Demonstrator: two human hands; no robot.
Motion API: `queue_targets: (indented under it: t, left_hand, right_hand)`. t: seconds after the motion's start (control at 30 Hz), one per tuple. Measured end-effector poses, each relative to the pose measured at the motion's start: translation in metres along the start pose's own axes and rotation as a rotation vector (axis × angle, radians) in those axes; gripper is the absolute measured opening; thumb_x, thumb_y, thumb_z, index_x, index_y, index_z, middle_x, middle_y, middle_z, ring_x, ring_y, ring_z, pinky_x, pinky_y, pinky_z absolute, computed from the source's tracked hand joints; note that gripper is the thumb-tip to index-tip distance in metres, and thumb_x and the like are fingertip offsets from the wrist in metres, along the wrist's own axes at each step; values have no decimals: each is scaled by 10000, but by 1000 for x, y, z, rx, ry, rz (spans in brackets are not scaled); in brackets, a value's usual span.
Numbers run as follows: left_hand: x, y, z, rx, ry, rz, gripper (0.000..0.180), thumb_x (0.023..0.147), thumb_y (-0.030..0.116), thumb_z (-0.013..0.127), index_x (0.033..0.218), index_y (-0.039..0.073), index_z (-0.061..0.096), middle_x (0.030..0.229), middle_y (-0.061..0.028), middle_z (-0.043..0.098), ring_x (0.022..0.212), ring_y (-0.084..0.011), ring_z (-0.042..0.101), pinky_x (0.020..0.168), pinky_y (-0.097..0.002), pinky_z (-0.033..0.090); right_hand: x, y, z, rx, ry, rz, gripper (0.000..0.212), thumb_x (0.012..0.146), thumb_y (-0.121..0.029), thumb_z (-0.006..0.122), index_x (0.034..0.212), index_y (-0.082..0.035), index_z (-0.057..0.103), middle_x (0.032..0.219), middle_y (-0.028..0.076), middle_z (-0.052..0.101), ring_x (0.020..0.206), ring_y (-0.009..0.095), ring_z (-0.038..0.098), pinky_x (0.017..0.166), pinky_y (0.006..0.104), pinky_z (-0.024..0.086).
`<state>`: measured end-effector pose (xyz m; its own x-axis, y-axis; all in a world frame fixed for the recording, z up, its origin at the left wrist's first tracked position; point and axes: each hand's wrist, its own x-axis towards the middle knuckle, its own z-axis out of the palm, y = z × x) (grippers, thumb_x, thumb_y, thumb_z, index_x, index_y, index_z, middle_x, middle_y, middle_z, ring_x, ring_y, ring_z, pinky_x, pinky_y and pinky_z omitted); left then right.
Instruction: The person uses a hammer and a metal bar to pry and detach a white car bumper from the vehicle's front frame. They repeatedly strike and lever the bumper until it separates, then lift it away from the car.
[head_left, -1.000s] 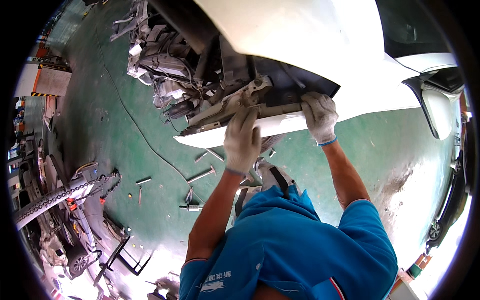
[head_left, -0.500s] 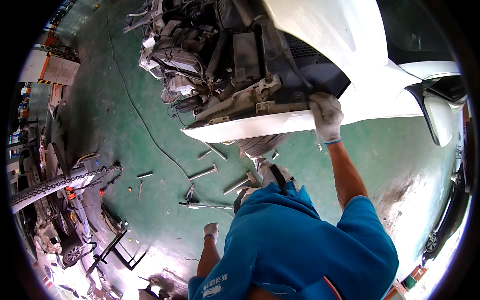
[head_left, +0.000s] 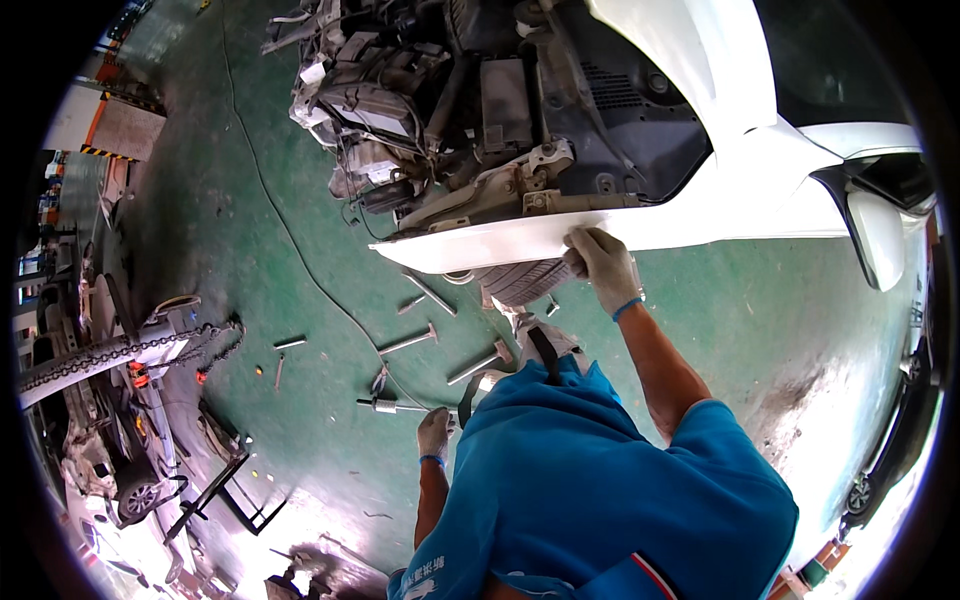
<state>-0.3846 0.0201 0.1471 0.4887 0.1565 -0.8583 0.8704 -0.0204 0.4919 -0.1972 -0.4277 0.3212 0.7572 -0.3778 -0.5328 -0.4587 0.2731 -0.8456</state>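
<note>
My right hand (head_left: 603, 268), in a grey-white work glove, is against the outer face of a car's white fender (head_left: 520, 242). Its fingers are curled in, and nothing shows in them. Beneath the fender, part of a tyre (head_left: 523, 281) is visible. At my left side hangs my left hand (head_left: 435, 436), gloved too, fingers loosely closed. From above it appears near a long rod tool (head_left: 388, 405) lying on the floor. Past the fender lies the exposed engine bay (head_left: 400, 110), its front stripped, with a white raised hood (head_left: 690, 60) at its right.
Hammers (head_left: 410, 340) and other hand tools lie on the green floor near my feet. A thin cable (head_left: 270, 205) runs across it. To the left stand a pulling arm with chain (head_left: 130, 362) and a black metal frame (head_left: 225, 495). A side mirror (head_left: 873, 240) juts out at right.
My right hand has come off the fender's upper edge, moving left and down to its outer face. The left hand has moved up and slightly right. More of the engine bay shows beside the hood.
</note>
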Motion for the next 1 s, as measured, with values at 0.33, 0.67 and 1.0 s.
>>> queue_targets:
  t: [0.33,0.67,1.0]
  left_hand:
    - [-24,-17,-57,-189,209,-68,292,961,220,626,1157,6,662,893,-34,635,720,-133,572,646,-285,482]
    - [-65,-90,-73,160,218,135,355,934,249,656,1152,-21,732,1010,-92,739,940,-207,685,844,-328,542]
    - [-69,-166,-117,252,169,114,316,938,249,632,1057,-28,728,991,-120,738,875,-204,654,798,-336,519]
  right_hand:
    - [18,45,48,-532,-302,-117,326,950,-321,623,1007,-14,718,848,88,719,766,206,680,710,350,534]
    - [53,285,-76,-1173,-388,44,122,893,-172,659,850,-59,654,750,107,642,675,249,649,533,400,500]
    - [4,285,-66,-732,-170,337,117,924,-156,670,895,-49,632,644,47,548,505,170,516,427,328,388]
